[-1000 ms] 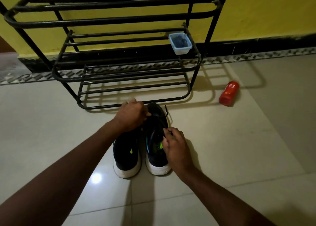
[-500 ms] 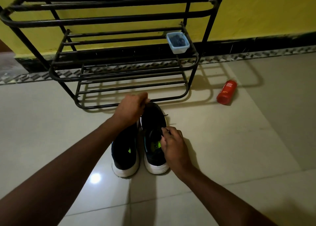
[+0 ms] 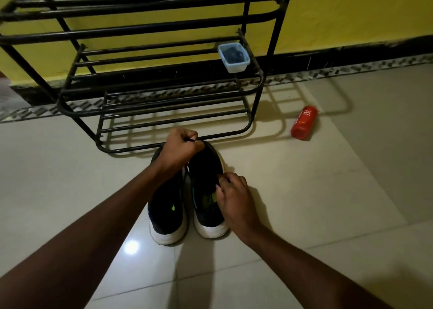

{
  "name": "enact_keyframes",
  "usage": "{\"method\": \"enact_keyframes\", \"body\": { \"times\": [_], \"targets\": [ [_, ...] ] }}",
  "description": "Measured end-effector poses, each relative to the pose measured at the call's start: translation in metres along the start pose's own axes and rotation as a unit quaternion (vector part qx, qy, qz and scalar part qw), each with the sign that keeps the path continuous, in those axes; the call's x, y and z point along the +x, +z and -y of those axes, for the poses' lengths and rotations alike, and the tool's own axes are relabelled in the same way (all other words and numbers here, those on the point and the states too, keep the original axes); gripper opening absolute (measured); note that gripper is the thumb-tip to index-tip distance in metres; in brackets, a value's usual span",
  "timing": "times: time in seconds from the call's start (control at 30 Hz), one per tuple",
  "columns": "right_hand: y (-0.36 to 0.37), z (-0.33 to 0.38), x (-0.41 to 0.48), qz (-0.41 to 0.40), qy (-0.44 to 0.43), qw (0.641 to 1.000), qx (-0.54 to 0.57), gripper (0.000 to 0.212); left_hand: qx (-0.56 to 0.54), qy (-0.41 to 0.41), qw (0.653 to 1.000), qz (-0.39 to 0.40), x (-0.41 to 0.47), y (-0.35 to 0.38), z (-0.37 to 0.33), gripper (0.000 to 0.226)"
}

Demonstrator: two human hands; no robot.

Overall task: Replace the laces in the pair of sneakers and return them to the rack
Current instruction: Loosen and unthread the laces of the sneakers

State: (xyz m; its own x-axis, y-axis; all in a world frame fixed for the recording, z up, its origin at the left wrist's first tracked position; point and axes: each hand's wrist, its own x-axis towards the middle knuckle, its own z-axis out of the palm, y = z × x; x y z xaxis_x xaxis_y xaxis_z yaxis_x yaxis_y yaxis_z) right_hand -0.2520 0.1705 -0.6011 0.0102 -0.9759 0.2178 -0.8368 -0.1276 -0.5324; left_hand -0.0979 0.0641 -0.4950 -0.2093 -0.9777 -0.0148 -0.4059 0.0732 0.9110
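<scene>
Pair of sneakers (image 3: 187,198) on the floor tiles (image 3: 304,191) just in front of the rack (image 3: 150,91), toes toward the rack, heels toward me, long axis running straight away from me. My left hand (image 3: 180,148) is fisted over the toe end nearest the rack, pinching what looks like a dark lace end (image 3: 191,140); it's thin and dim, so hard to be sure. My right hand (image 3: 232,191) sits further from the rack, at the right sneaker (image 3: 206,191) by its opening, fingertips pinched on a lace or eyelet edge; can't tell which. Hands are apart, both working the right sneaker; left sneaker (image 3: 167,205) touched by neither. Right hand is nearer the eyelets, so threading falls to it. Small clear tub (image 3: 234,57) on the rack's middle shelf, right end, holds dark coiled stuff, possibly laces. Red bottle (image 3: 304,122) lies on the floor right of the rack.
</scene>
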Motion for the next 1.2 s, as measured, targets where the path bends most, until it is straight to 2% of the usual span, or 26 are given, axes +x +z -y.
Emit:
{"method": "enact_keyframes", "body": {
  "times": [0.07,0.13,0.2,0.23,0.3,0.43,0.47,0.53,0.6,0.7,0.8,0.93,1.03,1.2],
  "targets": [
    [-0.001,-0.002,0.0,0.008,0.008,1.0,0.023,0.048,-0.091,-0.005,0.996,0.001,0.0,0.006,-0.011,0.034],
    [-0.005,-0.003,0.002,0.002,0.032,0.996,0.077,0.039,-0.16,-0.033,0.987,0.01,0.003,0.015,-0.02,0.03],
    [-0.014,-0.004,0.004,-0.031,0.085,0.978,0.186,0.024,-0.175,-0.082,0.981,0.02,0.007,0.03,-0.025,0.026],
    [-0.02,-0.006,0.006,-0.049,0.122,0.958,0.255,0.019,-0.166,-0.102,0.98,0.03,0.008,0.04,-0.027,0.021],
    [-0.034,-0.007,0.012,-0.055,0.217,0.888,0.402,0.019,-0.155,-0.13,0.978,0.041,0.007,0.06,-0.025,0.015],
    [-0.067,-0.018,0.018,0.001,0.375,0.698,0.609,0.033,-0.206,-0.149,0.967,0.03,0.005,0.101,-0.026,0.008],
    [-0.073,-0.022,0.016,0.014,0.388,0.668,0.635,0.035,-0.218,-0.161,0.962,0.027,0.006,0.11,-0.027,0.008],
    [-0.083,-0.036,0.012,0.007,0.388,0.638,0.665,0.031,-0.227,-0.194,0.954,0.018,0.011,0.131,-0.026,0.01],
    [-0.089,-0.052,0.009,-0.026,0.377,0.646,0.663,0.019,-0.231,-0.24,0.943,0.009,0.018,0.154,-0.022,0.015],
    [-0.089,-0.076,0.009,-0.074,0.397,0.715,0.571,0.014,-0.237,-0.302,0.923,0.035,0.021,0.181,-0.018,0.014],
    [-0.086,-0.098,0.008,-0.103,0.418,0.781,0.453,0.012,-0.228,-0.327,0.914,0.075,0.019,0.198,-0.015,0.019],
    [-0.088,-0.122,0.004,-0.126,0.44,0.8,0.389,0.024,-0.219,-0.327,0.913,0.113,0.016,0.215,-0.015,0.018],
    [-0.09,-0.137,0.001,-0.108,0.42,0.843,0.317,0.023,-0.216,-0.31,0.916,0.132,0.013,0.222,-0.016,0.016],
    [-0.104,-0.142,-0.005,-0.03,0.344,0.923,0.17,0.028,-0.187,-0.272,0.934,0.138,0.005,0.221,-0.02,0.036]
  ]
}}
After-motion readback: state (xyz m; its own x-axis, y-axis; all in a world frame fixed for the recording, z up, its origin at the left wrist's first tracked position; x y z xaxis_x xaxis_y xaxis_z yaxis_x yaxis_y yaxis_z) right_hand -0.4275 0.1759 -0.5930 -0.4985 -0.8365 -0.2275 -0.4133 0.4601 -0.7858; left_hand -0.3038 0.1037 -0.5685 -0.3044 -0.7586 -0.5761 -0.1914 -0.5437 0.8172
